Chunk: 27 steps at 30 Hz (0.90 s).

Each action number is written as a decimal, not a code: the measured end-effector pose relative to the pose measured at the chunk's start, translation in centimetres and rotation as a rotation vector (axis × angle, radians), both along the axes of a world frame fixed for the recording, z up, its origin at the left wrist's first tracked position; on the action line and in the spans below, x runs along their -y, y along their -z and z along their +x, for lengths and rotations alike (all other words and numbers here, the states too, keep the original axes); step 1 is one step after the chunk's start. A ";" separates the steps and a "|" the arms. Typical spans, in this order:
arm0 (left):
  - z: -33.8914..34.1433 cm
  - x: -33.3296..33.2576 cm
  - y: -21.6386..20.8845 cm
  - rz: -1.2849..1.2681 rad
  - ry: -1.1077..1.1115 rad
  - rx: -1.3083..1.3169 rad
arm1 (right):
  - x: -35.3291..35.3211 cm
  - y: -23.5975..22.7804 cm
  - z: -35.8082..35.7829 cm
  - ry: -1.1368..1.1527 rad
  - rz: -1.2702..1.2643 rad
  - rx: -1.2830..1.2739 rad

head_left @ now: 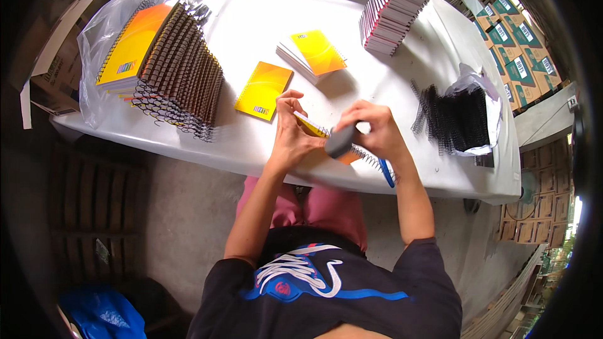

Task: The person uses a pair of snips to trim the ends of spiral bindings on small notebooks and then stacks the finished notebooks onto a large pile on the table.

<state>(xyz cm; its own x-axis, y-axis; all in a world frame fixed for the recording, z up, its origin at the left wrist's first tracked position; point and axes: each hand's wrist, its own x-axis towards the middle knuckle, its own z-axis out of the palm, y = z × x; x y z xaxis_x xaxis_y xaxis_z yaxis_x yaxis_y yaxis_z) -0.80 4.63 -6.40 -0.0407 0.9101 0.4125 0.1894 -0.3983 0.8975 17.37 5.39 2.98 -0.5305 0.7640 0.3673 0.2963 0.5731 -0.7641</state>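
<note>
Near the table's front edge, my left hand (292,135) is closed on a notebook (312,125) held tilted up, with a yellow cover edge showing. A loose spiral coil (365,156) runs along the notebook's bound side, toward my right wrist. My right hand (375,130) is closed round a blue-handled tool (386,172), whose jaws are hidden. A dark, rounded, blurred piece (341,142) sticks out by its fingers; whether it belongs to the tool I cannot tell. Just beyond my left hand lies a yellow-orange notebook (264,90), flat on the table.
At left stands a tall stack of spiral-bound notebooks (176,75) beside a clear plastic bag (94,44). A small notebook pile (312,53) sits mid-table, with red-edged stacks (397,9) at the back. Black coils (455,119) lie at right on the white tablecloth (239,150).
</note>
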 end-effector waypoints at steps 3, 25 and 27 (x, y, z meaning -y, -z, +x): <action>0.3 -0.4 -0.7 0.078 -0.015 -0.049 | -2.5 1.9 1.3 0.265 0.017 0.177; -0.8 1.0 -1.1 -0.146 0.212 0.454 | -0.1 3.1 4.4 0.665 0.080 0.502; -1.5 1.1 -1.0 -0.147 0.238 0.410 | 4.4 3.0 5.0 0.765 -0.110 0.686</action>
<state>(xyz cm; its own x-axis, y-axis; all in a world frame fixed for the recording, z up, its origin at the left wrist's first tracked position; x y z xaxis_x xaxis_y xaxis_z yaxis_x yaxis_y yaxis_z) -2.30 3.54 -5.40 0.0433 0.9611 0.2730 -0.2717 -0.2516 0.9289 22.41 0.94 0.02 0.0421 0.9961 0.0770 0.9437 -0.0143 -0.3304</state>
